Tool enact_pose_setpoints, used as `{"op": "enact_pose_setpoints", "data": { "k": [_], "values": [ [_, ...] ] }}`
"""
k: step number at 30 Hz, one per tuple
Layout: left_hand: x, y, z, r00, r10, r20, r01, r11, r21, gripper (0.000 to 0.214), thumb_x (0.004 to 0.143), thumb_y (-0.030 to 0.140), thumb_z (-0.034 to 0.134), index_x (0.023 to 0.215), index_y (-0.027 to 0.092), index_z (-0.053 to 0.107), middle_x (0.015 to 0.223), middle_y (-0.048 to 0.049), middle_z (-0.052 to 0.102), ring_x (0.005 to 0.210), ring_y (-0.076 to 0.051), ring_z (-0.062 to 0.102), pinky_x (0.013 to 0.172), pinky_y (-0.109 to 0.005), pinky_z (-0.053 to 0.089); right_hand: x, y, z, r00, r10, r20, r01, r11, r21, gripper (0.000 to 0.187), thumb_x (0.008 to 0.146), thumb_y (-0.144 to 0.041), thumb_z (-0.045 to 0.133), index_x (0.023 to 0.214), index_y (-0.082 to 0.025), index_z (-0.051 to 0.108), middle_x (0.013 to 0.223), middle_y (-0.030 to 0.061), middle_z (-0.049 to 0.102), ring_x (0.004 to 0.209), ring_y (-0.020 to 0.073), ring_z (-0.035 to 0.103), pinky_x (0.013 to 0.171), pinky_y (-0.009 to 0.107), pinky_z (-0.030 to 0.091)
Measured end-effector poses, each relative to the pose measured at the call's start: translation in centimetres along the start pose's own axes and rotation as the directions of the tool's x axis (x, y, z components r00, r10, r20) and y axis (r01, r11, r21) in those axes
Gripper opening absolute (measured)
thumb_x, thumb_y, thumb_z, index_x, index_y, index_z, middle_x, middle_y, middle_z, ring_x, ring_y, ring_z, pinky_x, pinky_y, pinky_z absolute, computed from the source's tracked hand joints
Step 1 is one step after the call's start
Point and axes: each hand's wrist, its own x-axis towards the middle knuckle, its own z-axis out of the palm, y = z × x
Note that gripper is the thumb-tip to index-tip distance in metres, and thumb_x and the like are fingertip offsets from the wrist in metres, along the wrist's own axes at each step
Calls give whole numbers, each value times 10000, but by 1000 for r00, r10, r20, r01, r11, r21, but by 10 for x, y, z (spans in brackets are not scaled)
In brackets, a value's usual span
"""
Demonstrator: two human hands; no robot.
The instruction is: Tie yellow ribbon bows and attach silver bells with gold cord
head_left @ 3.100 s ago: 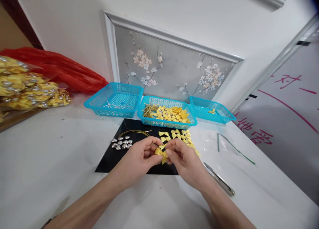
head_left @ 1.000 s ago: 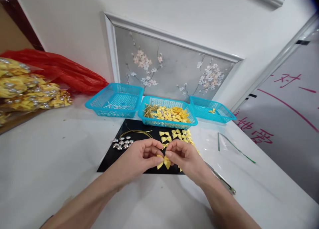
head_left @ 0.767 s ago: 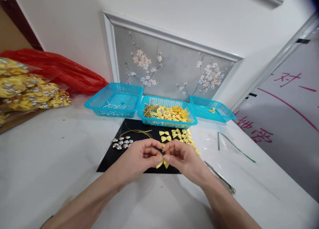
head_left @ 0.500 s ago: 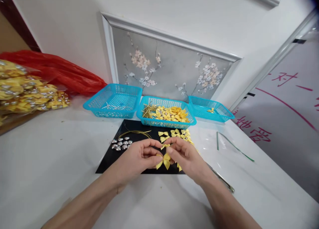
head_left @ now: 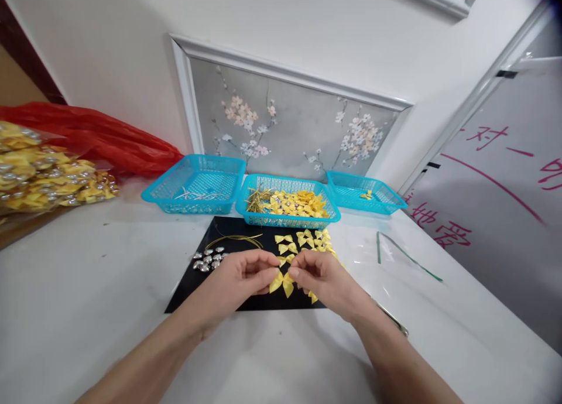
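Observation:
A yellow ribbon bow is held between my two hands above the black mat. My left hand pinches its left side with thumb and forefinger. On the other side, the closed fingertips of my right hand grip the bow's right loop. Just beyond my fingers, smaller yellow bows lie in rows on the mat, some hidden by my right hand. Several silver heart-shaped beads sit left of my left hand, near thin gold ties.
Behind the mat stand a blue basket of bows and gold ties, a left basket with white strips and a right basket with a small bow. Bagged bows lie far left. Green strips and a metal tool lie right.
My forefingers have drawn back from over the small bow on the mat and curled in toward the thumbs. The held bow shows more fully. The view has shifted slightly.

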Motion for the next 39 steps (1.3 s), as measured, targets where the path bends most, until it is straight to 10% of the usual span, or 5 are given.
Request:
{"op": "enact_pose_setpoints", "data": {
  "k": [11,21,39],
  "values": [
    [4,-11,14,972,83,-221,-91,995,-29,194,797,299,640,668,164,585,589,49,531,608,-99,478,608,-215,417,1,-2,27,961,85,-262,-22,972,232,225,799,-354,586,693,-168,515,534,-56,485,477,78,462,492,209,347],
    [3,-6,7,981,-46,-190,1,973,-230,241,838,422,613,930,199,626,879,6,622,834,-135,590,826,-307,511,4,3,25,966,151,-208,-80,944,319,272,794,-406,614,721,-156,532,591,-50,507,472,56,474,487,192,388],
    [3,-13,5,986,-63,-156,22,968,-249,299,704,275,775,955,178,646,756,16,686,729,-109,637,746,-232,521,7,6,12,989,58,-139,-25,974,226,290,796,-415,607,916,-152,586,700,-15,549,634,105,547,542,218,498]
  ]
}}
